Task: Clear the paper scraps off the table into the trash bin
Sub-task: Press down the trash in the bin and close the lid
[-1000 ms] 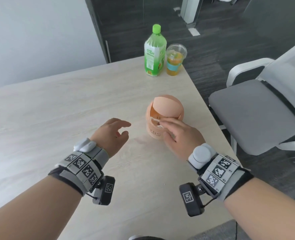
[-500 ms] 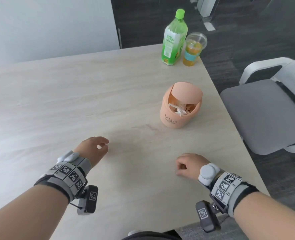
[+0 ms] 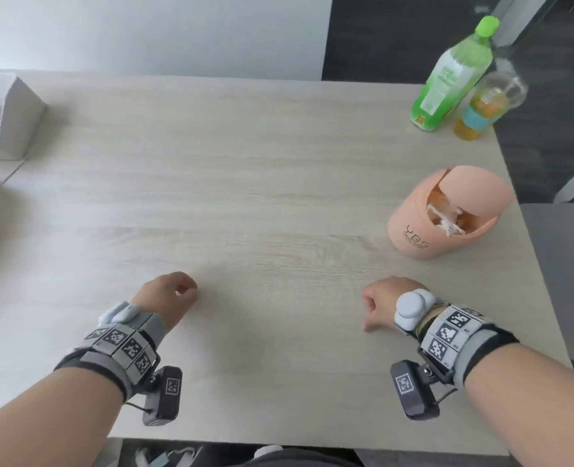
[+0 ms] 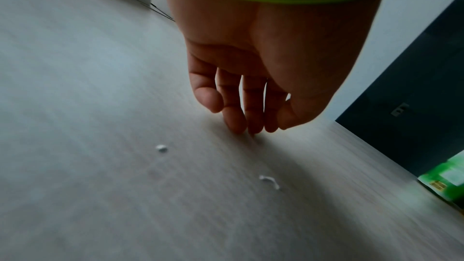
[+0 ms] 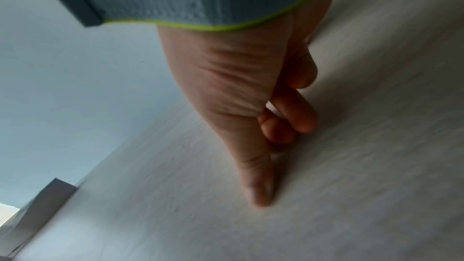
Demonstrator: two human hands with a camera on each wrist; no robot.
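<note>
Head view: left hand (image 3: 167, 298) and right hand (image 3: 384, 305) rest on the table (image 3: 245, 180), well apart, both empty. Left fingers hang relaxed, tips touching the wood; right fingers are curled in, thumb out. Trash bin (image 3: 413, 230) stands beyond the right hand, paper (image 3: 447, 224) in its opening. Left wrist view: two small scraps (image 4: 161, 148) lie near the left fingertips.

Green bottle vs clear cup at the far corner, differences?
The green plastic bottle is taller than the clear plastic cup. The bottle narrows to a bright green screw cap; the cup widens toward its top. The bottle is green with a pale label; the cup shows orange drink and a blue band. Both stand side by side at the far right corner of the light wooden table.
</note>
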